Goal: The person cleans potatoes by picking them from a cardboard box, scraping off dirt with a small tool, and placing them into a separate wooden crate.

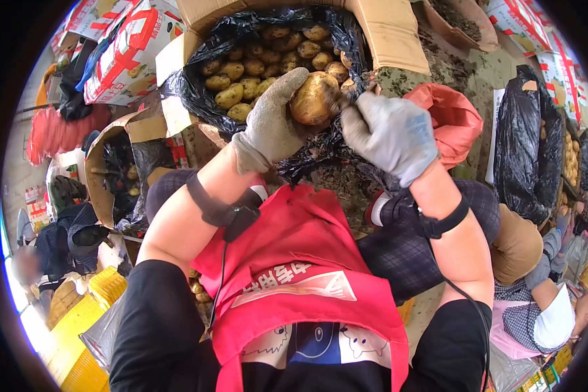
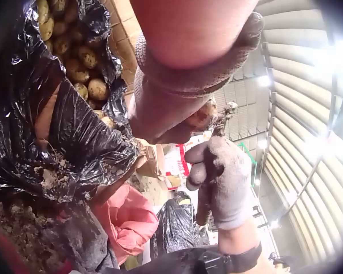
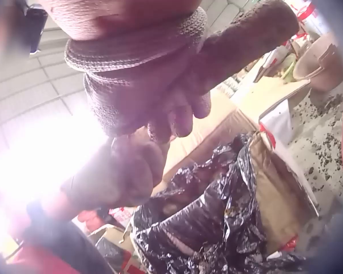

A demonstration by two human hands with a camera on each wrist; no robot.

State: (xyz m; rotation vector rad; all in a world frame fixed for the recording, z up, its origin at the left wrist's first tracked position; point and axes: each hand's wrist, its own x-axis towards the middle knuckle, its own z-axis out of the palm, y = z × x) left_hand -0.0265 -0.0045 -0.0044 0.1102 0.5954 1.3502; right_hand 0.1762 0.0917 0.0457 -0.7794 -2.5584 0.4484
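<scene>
In the head view, my gloved left hand (image 1: 273, 121) grips a large yellow-brown potato (image 1: 312, 99), its skin patched with dirt. Close at the potato's right side, my gloved right hand (image 1: 395, 134) has its fingers curled round a mud-caked, stick-like thing (image 3: 248, 43); its exact kind I cannot tell. Mud darkens that glove's thumb side. Just beyond both hands stands a cardboard box (image 1: 395, 32) lined with black plastic (image 1: 206, 59), with several potatoes (image 1: 228, 97) inside. The left wrist view shows the right hand's curled fingers (image 2: 197, 165) and loose soil on the plastic.
A red sack (image 1: 447, 124) lies right of the hands. A black-lined box (image 1: 522, 150) stands farther right, another open box (image 1: 104, 173) at left. A tan basin (image 1: 460, 26) holds soil. Taped cartons (image 1: 134, 55) are stacked behind. Another person (image 1: 549, 307) is at lower right.
</scene>
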